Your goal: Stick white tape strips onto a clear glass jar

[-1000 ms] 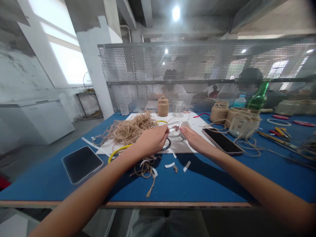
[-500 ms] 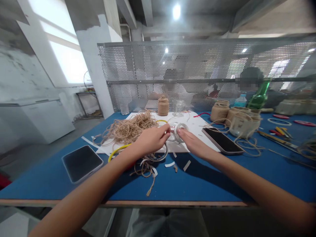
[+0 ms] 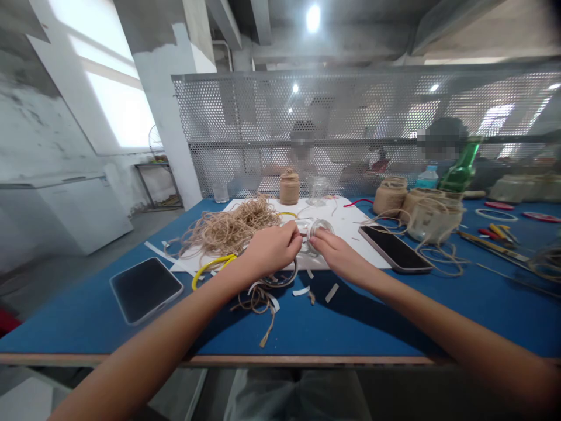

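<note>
A clear glass jar (image 3: 323,224) lies tilted over the white sheet (image 3: 359,248), between my two hands. My right hand (image 3: 331,245) has its fingers closed against the jar's near right side. My left hand (image 3: 274,245) is pinched shut at the jar's left end; whatever is between its fingertips is hidden. Close behind my left hand is a loose heap of jute twine (image 3: 232,225). Under my left wrist, a yellow ring (image 3: 204,272) and a silvery ring (image 3: 284,282) are partly covered. Paper scraps (image 3: 332,293) and twine ends (image 3: 265,336) lie in front.
A twine-wrapped jar (image 3: 289,188) and a bare glass jar (image 3: 318,190) stand at the back by the mesh screen (image 3: 254,128). Phones lie left (image 3: 146,290) and right (image 3: 397,250). More jars (image 3: 390,196), a green bottle (image 3: 462,166) and hand tools (image 3: 499,234) occupy the right side.
My right hand and the jar have shifted slightly left, closer to my left hand, and the jar has turned a little. My left hand stays almost in place.
</note>
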`<state>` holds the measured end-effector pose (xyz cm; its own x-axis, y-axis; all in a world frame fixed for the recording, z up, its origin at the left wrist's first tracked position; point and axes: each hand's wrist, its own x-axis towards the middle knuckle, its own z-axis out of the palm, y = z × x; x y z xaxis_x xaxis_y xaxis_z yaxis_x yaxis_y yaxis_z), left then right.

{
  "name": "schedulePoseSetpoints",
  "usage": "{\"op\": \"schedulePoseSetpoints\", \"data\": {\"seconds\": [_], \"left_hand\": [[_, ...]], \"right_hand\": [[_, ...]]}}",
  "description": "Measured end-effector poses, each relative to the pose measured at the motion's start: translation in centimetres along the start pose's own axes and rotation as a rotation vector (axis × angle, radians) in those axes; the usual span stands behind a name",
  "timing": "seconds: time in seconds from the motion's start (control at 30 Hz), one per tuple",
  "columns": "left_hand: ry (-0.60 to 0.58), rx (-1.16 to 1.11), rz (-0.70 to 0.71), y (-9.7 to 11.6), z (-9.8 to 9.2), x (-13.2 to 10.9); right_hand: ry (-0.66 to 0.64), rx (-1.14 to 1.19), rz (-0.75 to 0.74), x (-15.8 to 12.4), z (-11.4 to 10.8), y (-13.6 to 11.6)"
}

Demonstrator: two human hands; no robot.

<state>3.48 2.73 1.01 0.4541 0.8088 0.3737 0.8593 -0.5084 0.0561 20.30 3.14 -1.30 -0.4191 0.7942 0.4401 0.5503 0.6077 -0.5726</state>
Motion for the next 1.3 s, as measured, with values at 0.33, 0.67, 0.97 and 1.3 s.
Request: {"op": "schedulePoseSetpoints", "data": {"seconds": [0.33,0.67,0.97,1.3], "left_hand": [[0.011,-0.039,-0.046,-0.1,0.5,0.2],[0.032,-0.058,-0.097,-0.5,-0.4,0.2],[0.068,-0.315,-0.1,-2.1,-2.1,0.7],[0.252,-0.196,-0.07,-1.9,-1.8,0.2]], "right_hand": [[0.087,0.064,0.121,-0.2,0.7,0.1],[0.157,0.309,0.212,0.4,0.1,0.8],[0.227,0.382,0.295,0.8,-1.7,1.6],[0.22,0.518,0.261,0.6,-2.4,1.2]]}}
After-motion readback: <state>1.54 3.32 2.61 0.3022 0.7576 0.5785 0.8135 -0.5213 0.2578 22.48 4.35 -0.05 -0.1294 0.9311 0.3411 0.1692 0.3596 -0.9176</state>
